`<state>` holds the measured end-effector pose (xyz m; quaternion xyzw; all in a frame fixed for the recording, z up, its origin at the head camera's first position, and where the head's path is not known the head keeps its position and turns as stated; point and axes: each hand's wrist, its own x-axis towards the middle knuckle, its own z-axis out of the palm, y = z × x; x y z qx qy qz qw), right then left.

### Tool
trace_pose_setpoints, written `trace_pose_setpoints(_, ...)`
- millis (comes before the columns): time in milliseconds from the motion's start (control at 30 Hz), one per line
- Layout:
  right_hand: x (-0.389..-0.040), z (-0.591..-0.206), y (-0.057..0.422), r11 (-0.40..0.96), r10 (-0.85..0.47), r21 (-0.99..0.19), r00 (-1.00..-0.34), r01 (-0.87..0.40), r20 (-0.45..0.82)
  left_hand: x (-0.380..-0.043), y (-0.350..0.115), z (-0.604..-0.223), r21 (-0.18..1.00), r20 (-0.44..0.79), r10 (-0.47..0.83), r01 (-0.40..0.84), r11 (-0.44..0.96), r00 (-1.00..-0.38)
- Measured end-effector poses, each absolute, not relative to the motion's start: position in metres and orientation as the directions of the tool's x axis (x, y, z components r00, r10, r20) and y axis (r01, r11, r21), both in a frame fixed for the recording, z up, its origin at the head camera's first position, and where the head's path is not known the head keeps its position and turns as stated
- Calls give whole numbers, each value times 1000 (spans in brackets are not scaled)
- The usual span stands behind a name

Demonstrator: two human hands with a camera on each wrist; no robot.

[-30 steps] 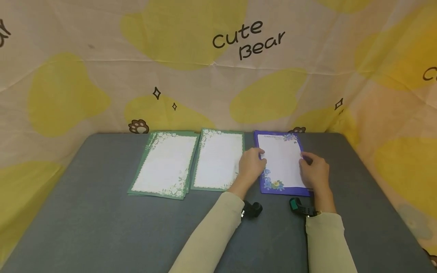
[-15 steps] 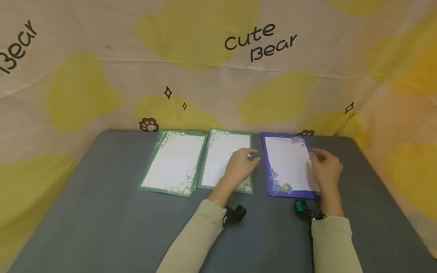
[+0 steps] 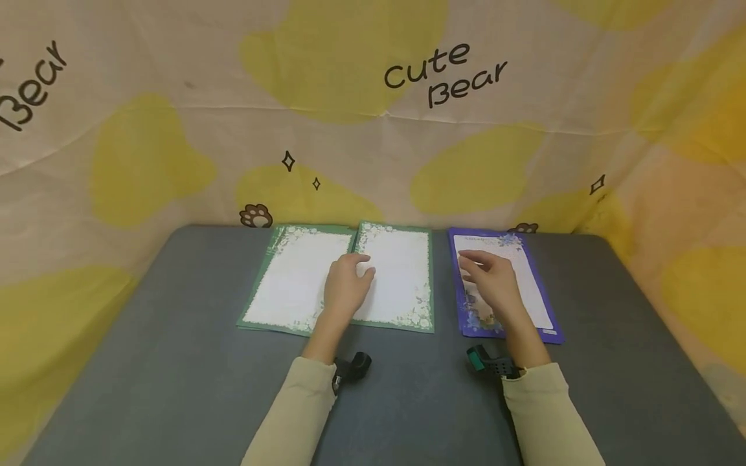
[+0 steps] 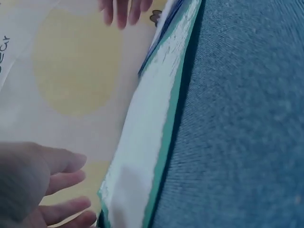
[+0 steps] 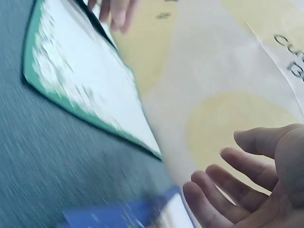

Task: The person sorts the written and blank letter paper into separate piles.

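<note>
My left hand (image 3: 348, 288) hovers where two green-bordered groups of paper meet, its fingers loosely bent and holding nothing. Beneath it to the left lies a fanned stack of green-bordered sheets (image 3: 291, 278); to the right is a second green-bordered sheet or stack (image 3: 402, 272). Over the purple-bordered stack of sheets (image 3: 539, 304), my right hand (image 3: 495, 281) is held with relaxed fingers and nothing between them, hiding part of the blue flower print. Apart from the paper, the right fingers (image 5: 209, 185) show loosely spread in the right wrist view. Thumb and fingers of the left hand also stand apart in its wrist view.
All the paper lies toward the far edge of a grey table (image 3: 408, 401). A yellow-patterned cloth (image 3: 326, 77) hangs behind and at both sides. Black camera straps (image 3: 352, 369) sit on both wrists.
Both hands have let go of the purple-bordered stack's sides. The left has moved left over the green-bordered paper; the right has shifted left across the purple-bordered stack. The head view has turned slightly left.
</note>
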<state>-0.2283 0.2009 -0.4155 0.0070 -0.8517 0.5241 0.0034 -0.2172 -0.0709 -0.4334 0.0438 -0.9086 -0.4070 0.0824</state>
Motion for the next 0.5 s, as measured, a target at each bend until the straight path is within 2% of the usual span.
trace_pose_setpoints(100,-227,-420,185,404,-48,-915,-999,-3,-18,-218,-72,-438,743,109,-158,-25,669,-981)
trace_pose_setpoints(300,-225,-428,166,444,-36,-894,-996,52,-76,-218,-71,-442,737,84,-164,-50,674,-983)
trace_pose_setpoints(500,-226,-435,157,343,-50,-936,-993,82,-105,-218,-72,-442,801,64,-165,-48,597,-984)
